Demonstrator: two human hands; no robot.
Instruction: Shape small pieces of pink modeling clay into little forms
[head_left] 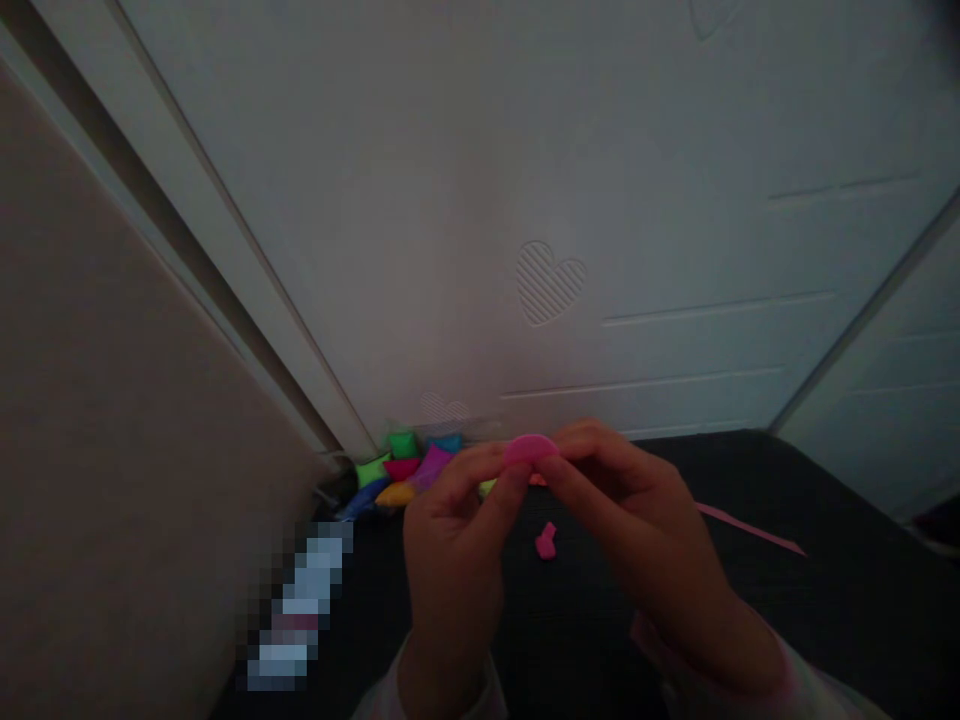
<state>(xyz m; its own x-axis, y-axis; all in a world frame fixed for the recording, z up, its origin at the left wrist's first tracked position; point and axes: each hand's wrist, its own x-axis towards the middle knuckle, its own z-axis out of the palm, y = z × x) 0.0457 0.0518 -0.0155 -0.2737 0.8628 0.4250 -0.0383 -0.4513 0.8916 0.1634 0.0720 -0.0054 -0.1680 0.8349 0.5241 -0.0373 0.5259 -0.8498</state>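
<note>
Between the fingertips of both hands is a flat, rounded piece of pink modelling clay (531,449). My left hand (459,545) pinches its left side between thumb and fingers. On the right side, my right hand (649,530) grips it the same way, thumb underneath and fingers behind. A small lump of pink clay (547,542) lies on the dark table below the hands. Yellow and coral-coloured bits behind the hands are partly hidden by the fingers.
Several bright clay packets (401,470) are heaped at the table's back left against a white panel (465,200) with embossed hearts. A thin pink strip (750,528) lies to the right on the dark table (847,600). A blurred-out pale object (300,605) is at left.
</note>
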